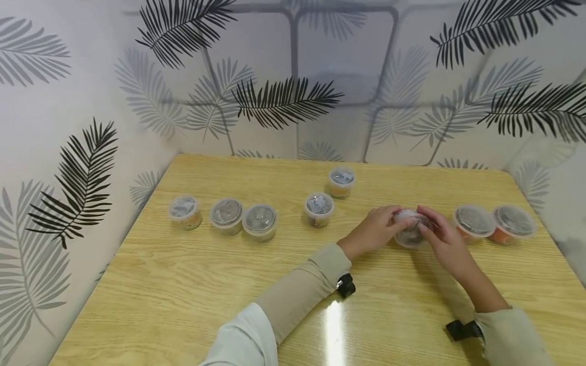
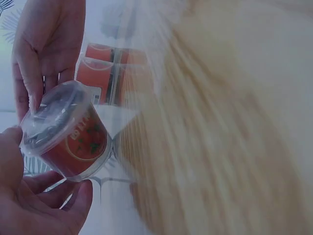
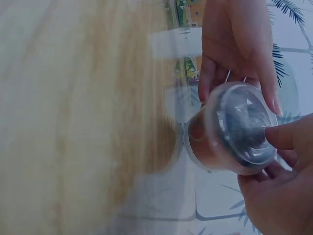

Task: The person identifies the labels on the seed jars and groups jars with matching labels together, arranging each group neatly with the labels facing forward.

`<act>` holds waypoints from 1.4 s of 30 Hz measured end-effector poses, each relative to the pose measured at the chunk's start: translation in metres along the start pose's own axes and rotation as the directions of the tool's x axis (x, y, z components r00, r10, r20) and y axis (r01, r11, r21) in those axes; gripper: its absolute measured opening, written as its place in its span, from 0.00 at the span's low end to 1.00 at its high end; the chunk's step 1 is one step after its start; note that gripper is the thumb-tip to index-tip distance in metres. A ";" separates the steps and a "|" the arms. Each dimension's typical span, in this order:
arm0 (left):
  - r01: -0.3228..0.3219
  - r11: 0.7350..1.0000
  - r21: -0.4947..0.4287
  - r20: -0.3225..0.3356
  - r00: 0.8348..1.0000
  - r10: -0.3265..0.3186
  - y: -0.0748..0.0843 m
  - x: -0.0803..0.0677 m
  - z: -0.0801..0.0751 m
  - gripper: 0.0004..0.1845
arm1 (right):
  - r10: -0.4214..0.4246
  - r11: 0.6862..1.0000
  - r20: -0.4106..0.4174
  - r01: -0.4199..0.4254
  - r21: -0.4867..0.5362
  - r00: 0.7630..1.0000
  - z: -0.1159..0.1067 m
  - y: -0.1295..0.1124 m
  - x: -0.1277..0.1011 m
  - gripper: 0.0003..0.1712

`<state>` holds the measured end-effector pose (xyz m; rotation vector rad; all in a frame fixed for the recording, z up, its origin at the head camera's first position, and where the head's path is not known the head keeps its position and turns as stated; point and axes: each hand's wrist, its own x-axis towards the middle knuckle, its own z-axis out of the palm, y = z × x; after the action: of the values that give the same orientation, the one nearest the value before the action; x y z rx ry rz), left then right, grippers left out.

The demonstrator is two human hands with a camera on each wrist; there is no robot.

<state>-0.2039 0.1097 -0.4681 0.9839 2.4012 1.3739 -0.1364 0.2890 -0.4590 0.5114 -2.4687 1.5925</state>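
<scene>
— Both hands are on that small tub (image 1: 410,230), see? The left hand (image 1: 374,231) cups its side and the right hand (image 1: 443,239) curls fingers over the clear lid, so the tub sits tilted between the palms, just above the table (image 1: 183,284).

— And the others?

— Two tubs (image 1: 493,223) just beyond the right hand, two more (image 1: 329,195) past the left hand, three (image 1: 224,216) well off to its far side.

— Risk?

— I'd say the lid could pop suddenly and spill, being tilted. Or a right elbow swing knocks the neighbours.
</scene>
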 end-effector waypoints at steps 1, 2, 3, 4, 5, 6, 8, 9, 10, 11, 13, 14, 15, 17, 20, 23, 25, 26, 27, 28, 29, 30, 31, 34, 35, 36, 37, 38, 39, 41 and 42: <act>0.026 0.999 -0.025 -0.010 1.000 -0.027 0.000 0.000 0.002 0.26 | 0.020 0.999 -0.028 -0.021 -0.035 0.999 0.000 0.000 -0.002 0.26; 0.049 0.997 -0.057 -0.021 0.999 -0.050 0.001 0.000 0.004 0.27 | 0.045 0.996 -0.056 -0.049 -0.071 0.997 0.000 -0.001 -0.003 0.27; 0.070 0.994 -0.080 -0.030 0.997 -0.073 0.002 0.000 0.006 0.28 | 0.077 0.991 -0.079 -0.085 -0.103 0.994 0.000 -0.002 -0.004 0.28; 0.088 0.990 -0.108 -0.034 0.995 -0.092 0.003 0.000 0.007 0.28 | 0.107 0.986 -0.096 -0.118 -0.122 0.990 -0.001 -0.002 -0.005 0.29; 0.093 0.987 -0.133 -0.039 0.994 -0.099 0.003 0.000 0.009 0.28 | 0.125 0.981 -0.109 -0.139 -0.133 0.986 -0.001 -0.002 -0.006 0.30; 0.092 0.983 -0.156 -0.041 0.994 -0.100 0.004 0.001 0.011 0.28 | 0.146 0.978 -0.119 -0.161 -0.134 0.982 -0.001 -0.002 -0.007 0.31; 0.090 0.978 -0.187 -0.043 0.994 -0.100 0.004 0.001 0.013 0.27 | 0.165 0.976 -0.121 -0.180 -0.121 0.979 -0.001 -0.003 -0.008 0.33; 0.095 0.975 -0.200 -0.041 0.994 -0.106 0.004 0.001 0.015 0.26 | 0.173 0.977 -0.118 -0.185 -0.106 0.978 -0.001 -0.003 -0.008 0.34; 0.106 0.971 -0.212 -0.041 0.992 -0.117 0.004 0.001 0.016 0.25 | 0.179 0.978 -0.111 -0.189 -0.090 0.978 -0.001 -0.003 -0.009 0.35; 0.116 0.969 -0.220 -0.043 0.991 -0.128 0.004 0.001 0.017 0.25 | 0.186 0.979 -0.102 -0.194 -0.068 0.977 -0.001 -0.003 -0.009 0.37; 0.142 0.961 -0.238 -0.047 0.986 -0.157 0.003 0.001 0.019 0.24 | 0.203 0.978 -0.074 -0.205 -0.026 0.976 -0.001 -0.003 -0.010 0.40; 0.152 0.957 -0.248 -0.048 0.984 -0.169 0.003 0.001 0.020 0.24 | 0.210 0.978 -0.061 -0.211 -0.004 0.976 -0.001 -0.002 -0.011 0.41; 0.161 0.953 -0.258 -0.050 0.982 -0.180 0.003 0.001 0.021 0.24 | 0.216 0.976 -0.050 -0.215 0.015 0.975 -0.001 -0.002 -0.011 0.43; 0.174 0.945 -0.278 -0.052 0.979 -0.195 0.003 0.001 0.021 0.24 | 0.246 0.968 -0.016 -0.245 0.049 0.969 -0.002 -0.001 -0.012 0.46; 0.189 0.934 -0.304 -0.044 0.976 -0.212 0.004 0.000 0.021 0.24 | 0.294 0.952 0.024 -0.295 0.078 0.955 -0.004 0.002 -0.014 0.51; 0.199 0.925 -0.324 -0.030 0.975 -0.221 0.007 -0.001 0.021 0.24 | 0.336 0.938 0.038 -0.338 0.082 0.941 -0.006 0.004 -0.015 0.54; 0.204 0.921 -0.333 -0.027 0.974 -0.225 0.009 -0.002 0.022 0.24 | 0.342 0.937 0.026 -0.343 0.059 0.939 -0.008 0.004 -0.015 0.53; 0.206 0.918 -0.337 -0.025 0.973 -0.228 0.010 -0.002 0.022 0.24 | 0.340 0.939 0.021 -0.341 0.046 0.940 -0.008 0.005 -0.016 0.53; 0.208 0.917 -0.339 -0.028 0.973 -0.231 0.011 -0.002 0.023 0.23 | 0.334 0.942 0.013 -0.334 0.023 0.943 -0.009 0.005 -0.016 0.53; 0.212 0.916 -0.339 -0.033 0.971 -0.237 0.012 -0.002 0.023 0.23 | 0.327 0.945 0.002 -0.327 -0.012 0.945 -0.010 0.005 -0.016 0.52; 0.212 0.916 -0.341 -0.038 0.970 -0.239 0.012 -0.002 0.024 0.23 | 0.314 0.948 -0.012 -0.314 -0.053 0.949 -0.010 0.005 -0.017 0.51; 0.211 0.917 -0.340 -0.044 0.970 -0.239 0.012 -0.002 0.025 0.23 | 0.300 0.949 -0.024 -0.301 -0.090 0.954 -0.011 0.004 -0.018 0.50; 0.209 0.917 -0.340 -0.050 0.970 -0.240 0.012 -0.002 0.026 0.23 | 0.287 0.949 -0.037 -0.289 -0.127 0.957 -0.012 0.004 -0.019 0.49; 0.208 0.915 -0.345 -0.061 0.968 -0.243 0.013 -0.003 0.028 0.22 | 0.237 0.935 -0.088 -0.252 -0.249 0.967 -0.014 0.003 -0.023 0.46; 0.207 0.913 -0.352 -0.062 0.968 -0.244 0.013 -0.003 0.029 0.22 | 0.225 0.928 -0.105 -0.246 -0.280 0.969 -0.014 0.002 -0.024 0.44; 0.208 0.912 -0.355 -0.062 0.967 -0.245 0.014 -0.004 0.030 0.21 | 0.214 0.919 -0.123 -0.242 -0.310 0.969 -0.015 0.002 -0.026 0.43; 0.207 0.910 -0.358 -0.063 0.967 -0.245 0.014 -0.004 0.031 0.21 | 0.199 0.913 -0.141 -0.235 -0.333 0.970 -0.015 0.001 -0.027 0.41; 0.207 0.909 -0.361 -0.062 0.968 -0.245 0.015 -0.005 0.032 0.21 | 0.182 0.905 -0.159 -0.228 -0.358 0.970 -0.016 0.001 -0.029 0.40; 0.202 0.908 -0.367 -0.060 0.969 -0.240 0.016 -0.005 0.033 0.20 | 0.167 0.898 -0.177 -0.224 -0.378 0.970 -0.016 0.000 -0.030 0.38; 0.199 0.905 -0.377 -0.047 0.971 -0.233 0.019 -0.006 0.035 0.20 | 0.143 0.893 -0.210 -0.218 -0.395 0.967 -0.017 -0.001 -0.032 0.36; 0.197 0.904 -0.380 -0.038 0.973 -0.228 0.020 -0.006 0.036 0.20 | 0.130 0.890 -0.225 -0.214 -0.402 0.966 -0.017 -0.002 -0.033 0.35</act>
<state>-0.1730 0.1372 -0.4720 0.5581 2.1039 1.7254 -0.1064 0.3103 -0.4605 0.0680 -2.6522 1.0356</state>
